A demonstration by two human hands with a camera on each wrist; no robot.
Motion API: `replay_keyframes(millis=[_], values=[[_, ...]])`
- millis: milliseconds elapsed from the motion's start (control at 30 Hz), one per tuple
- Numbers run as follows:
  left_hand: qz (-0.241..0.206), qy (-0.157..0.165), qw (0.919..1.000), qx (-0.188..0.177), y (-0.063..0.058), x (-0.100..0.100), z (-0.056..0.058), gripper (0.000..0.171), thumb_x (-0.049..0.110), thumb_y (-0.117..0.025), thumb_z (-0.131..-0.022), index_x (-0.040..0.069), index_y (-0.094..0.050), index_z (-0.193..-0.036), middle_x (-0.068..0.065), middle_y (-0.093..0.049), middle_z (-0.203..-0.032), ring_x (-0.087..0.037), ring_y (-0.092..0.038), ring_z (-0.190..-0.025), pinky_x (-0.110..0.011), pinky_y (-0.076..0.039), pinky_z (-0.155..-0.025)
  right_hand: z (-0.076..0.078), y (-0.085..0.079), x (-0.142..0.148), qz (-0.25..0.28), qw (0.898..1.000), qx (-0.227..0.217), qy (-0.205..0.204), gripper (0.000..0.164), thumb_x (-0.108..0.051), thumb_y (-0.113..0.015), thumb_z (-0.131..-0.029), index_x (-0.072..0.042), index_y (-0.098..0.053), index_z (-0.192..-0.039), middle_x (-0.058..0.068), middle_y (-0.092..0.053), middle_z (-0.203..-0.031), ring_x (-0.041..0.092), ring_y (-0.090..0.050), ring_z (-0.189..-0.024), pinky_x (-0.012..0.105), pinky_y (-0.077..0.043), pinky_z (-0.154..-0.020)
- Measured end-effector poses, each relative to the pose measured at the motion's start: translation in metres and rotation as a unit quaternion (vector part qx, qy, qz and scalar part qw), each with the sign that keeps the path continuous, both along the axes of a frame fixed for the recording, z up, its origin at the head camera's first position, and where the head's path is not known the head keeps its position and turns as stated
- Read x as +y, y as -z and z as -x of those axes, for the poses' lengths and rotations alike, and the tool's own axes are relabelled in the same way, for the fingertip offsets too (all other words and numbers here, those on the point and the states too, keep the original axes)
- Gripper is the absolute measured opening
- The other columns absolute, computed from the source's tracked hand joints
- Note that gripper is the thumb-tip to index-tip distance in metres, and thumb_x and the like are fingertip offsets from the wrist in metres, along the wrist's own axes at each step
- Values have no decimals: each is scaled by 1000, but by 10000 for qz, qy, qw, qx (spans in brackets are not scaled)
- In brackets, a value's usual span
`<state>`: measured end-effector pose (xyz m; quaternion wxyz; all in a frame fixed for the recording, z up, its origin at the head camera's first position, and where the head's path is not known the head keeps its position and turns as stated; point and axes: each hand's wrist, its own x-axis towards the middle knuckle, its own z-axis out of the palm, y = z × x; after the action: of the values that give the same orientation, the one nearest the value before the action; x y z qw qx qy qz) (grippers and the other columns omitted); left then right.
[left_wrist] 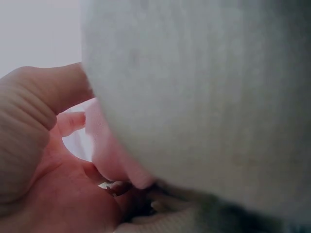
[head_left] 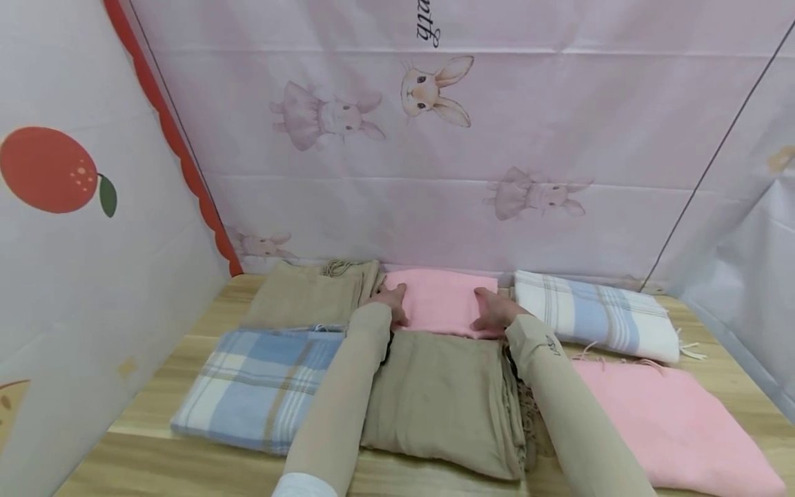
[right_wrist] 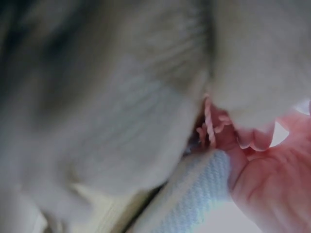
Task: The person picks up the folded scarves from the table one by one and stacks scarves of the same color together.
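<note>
A folded pink scarf (head_left: 439,301) lies in the middle of the back row. My left hand (head_left: 393,302) grips its left edge, thumb on top; in the left wrist view the fingers (left_wrist: 73,124) reach round the pink cloth (left_wrist: 104,150), partly behind a sleeve. At the opposite edge my right hand (head_left: 495,309) holds the same scarf, thumb on top. The right wrist view shows pink fringe (right_wrist: 209,124) by the right hand (right_wrist: 277,179), close to a blue-and-white scarf (right_wrist: 194,194). Its fingertips are mostly hidden.
Beige scarf (head_left: 301,297) at back left; white-and-blue plaid scarf (head_left: 590,314) at back right. In front lie a blue plaid scarf (head_left: 261,386), a brown scarf (head_left: 441,400) under the forearms and a larger pink scarf (head_left: 677,421). A rabbit-print sheet (head_left: 385,228) rises behind the wooden table (head_left: 143,414).
</note>
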<state>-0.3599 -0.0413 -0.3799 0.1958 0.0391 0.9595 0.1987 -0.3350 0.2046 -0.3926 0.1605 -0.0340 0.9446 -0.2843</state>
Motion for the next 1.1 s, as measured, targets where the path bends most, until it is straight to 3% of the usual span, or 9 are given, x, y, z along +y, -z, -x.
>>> replay_keyframes(millis=[267,533,833,1000,1100], values=[[-119,15,9999,-94,0,0,2,85,18,-73,-95,23,-23,-163,-27,-10,-163,-42,-34,-136,-46,-47,-92,0,0,1,-87,10000,3,-12,90,-11,-75,-88,0,-22,-159,41,-11,-156,52,-19,-144,63,-22,-115],[-479,-3,9988,-133,10,0,9,88,15,-75,-93,25,-24,-163,-28,-7,-163,-43,-39,-129,-37,-48,-75,-7,-3,5,-136,9996,186,-188,88,-11,-76,-87,3,-24,-157,44,-12,-154,55,-20,-142,64,-26,-113],[-869,-60,9961,-105,1,-3,5,89,5,-75,-90,19,-25,-162,-32,-5,-160,-42,-39,-127,-29,-42,-52,-8,-3,6,120,9972,598,-421,85,-7,-76,-82,9,-30,-152,41,-25,-149,51,-27,-137,59,-31,-111],[-941,-68,9955,-6,1,-2,4,89,5,-75,-90,20,-25,-161,-33,-8,-159,-40,-47,-119,-31,-42,-56,-2,3,10,369,9971,562,-351,84,-4,-75,-82,6,-31,-153,41,-19,-152,50,-25,-138,59,-30,-111],[-1128,-65,9936,37,4,-2,4,90,1,-75,-88,21,-27,-161,-30,-16,-160,-34,-50,-108,-30,-42,-54,-1,7,11,469,9955,734,-366,82,-2,-77,-79,7,-37,-150,42,-25,-149,50,-29,-136,58,-32,-109]])
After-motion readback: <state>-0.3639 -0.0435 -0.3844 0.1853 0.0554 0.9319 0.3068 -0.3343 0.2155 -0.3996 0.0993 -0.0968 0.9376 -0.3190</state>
